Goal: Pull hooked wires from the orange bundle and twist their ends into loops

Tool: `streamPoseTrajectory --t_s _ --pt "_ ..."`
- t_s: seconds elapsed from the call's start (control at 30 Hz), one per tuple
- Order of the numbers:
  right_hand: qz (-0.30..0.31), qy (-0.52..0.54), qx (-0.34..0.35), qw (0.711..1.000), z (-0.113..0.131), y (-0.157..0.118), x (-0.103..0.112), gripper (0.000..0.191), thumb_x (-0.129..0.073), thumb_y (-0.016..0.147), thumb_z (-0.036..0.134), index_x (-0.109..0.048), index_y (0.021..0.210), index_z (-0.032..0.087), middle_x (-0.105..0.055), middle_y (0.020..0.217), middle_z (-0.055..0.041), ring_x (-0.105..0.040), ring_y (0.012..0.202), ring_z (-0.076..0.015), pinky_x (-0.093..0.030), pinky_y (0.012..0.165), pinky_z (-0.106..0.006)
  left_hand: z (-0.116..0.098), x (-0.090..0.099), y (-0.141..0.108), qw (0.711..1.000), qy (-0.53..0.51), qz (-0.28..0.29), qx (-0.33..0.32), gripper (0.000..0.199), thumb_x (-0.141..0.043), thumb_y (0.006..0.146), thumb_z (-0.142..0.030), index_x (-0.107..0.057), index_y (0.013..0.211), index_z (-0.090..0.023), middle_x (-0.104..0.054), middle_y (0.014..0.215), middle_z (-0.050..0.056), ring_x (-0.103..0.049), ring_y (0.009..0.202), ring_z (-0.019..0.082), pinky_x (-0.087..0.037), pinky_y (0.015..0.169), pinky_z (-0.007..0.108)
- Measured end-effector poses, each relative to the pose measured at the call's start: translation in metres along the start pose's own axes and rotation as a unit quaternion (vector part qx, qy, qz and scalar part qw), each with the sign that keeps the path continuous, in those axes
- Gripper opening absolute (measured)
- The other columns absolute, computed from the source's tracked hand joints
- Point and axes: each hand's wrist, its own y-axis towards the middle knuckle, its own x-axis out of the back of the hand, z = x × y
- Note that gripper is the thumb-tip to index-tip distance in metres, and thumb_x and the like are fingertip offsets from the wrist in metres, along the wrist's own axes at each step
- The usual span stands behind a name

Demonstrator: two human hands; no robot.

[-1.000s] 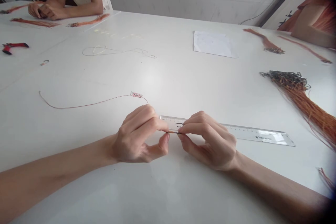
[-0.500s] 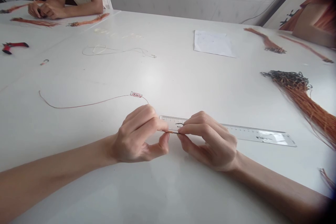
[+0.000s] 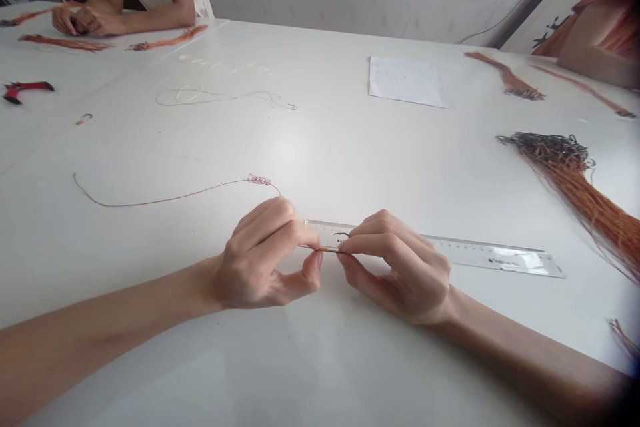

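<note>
Between both hands, a dark fish hook (image 3: 342, 234) is held over a clear ruler (image 3: 520, 261). My right hand (image 3: 400, 267) pinches the hook's shank, with the curved point showing above the fingertips. My left hand (image 3: 275, 253) is closed at the fingertips on the reddish-brown fishing line (image 3: 150, 203), beside an orange wrapping (image 3: 325, 249) at the end of the shank. From behind the left hand the line runs out to the left across the table, with a small clear tag with red print (image 3: 259, 179) on it. Part of the ruler is hidden behind my right hand.
On the right lies a thick bundle of hooks with orange lines (image 3: 580, 173); smaller bundles (image 3: 510, 77) lie farther back. A white paper sheet (image 3: 407, 82), red-handled pliers (image 3: 27, 88), a loose hook (image 3: 85, 119) and a thin looped line (image 3: 200, 102) lie around the table. A person's forearms (image 3: 145, 17) rest at the far left.
Almost nothing differs. Both hands keep their pinch on the hook and line in the same place; the whole view has shifted very slightly.
</note>
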Motion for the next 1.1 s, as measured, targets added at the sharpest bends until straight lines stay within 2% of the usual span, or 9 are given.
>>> streamPoseTrajectory --t_s 1.1 --pt "0.014 -0.002 -0.003 1.0 -0.0008 -0.0013 -0.0009 0.02 -0.055 0.078 -0.001 -0.051 0.084 0.017 -0.054 0.063 0.0009 -0.048 0.057 -0.0092 -0.041 0.048 -0.024 0.0003 -0.0003 0.0003 1.0 -0.004 0.003 -0.002 0.013 -0.052 0.073 -0.005 -0.049 0.07 -0.017 -0.045 0.056 -0.002 -0.036 0.051 0.009 -0.032 0.042 0.022"
